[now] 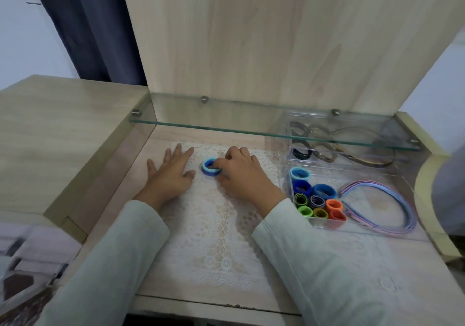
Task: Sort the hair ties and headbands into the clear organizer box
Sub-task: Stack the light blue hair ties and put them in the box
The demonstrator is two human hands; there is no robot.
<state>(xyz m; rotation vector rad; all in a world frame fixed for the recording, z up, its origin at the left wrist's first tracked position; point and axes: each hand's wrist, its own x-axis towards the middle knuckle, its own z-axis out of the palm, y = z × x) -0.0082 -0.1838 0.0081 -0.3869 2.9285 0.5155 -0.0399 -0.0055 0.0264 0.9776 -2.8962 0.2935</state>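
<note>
Left of the clear organizer box: two stacked hair ties, a light blue ring on a darker blue one, sit on the lace mat, clear of the box's left wall.
Right hand: nearer the box than the other hand, knuckles up, wrist low over the mat; its fingers curl over the rim of the stacked rings.
Right grip: grasping the stacked hair ties between thumb and fingertips.
Left hand: farther left of the box, beyond the rings, palm down and flat on the mat, fingers straight and spread, thumb pointing toward the rings.
Left grip: released, holding nothing.
Sleeves: pale and long, covering both forearms to the wrists.
Box, front left compartment: rolled hair ties packed upright in blue, green, purple and orange.
Box, front right compartment: pastel headbands nested together.
Box, rear compartments: dark ties and headbands, seen through the glass shelf that overhangs the box's rear half.
Under the box: the pale wooden worktop.
</note>
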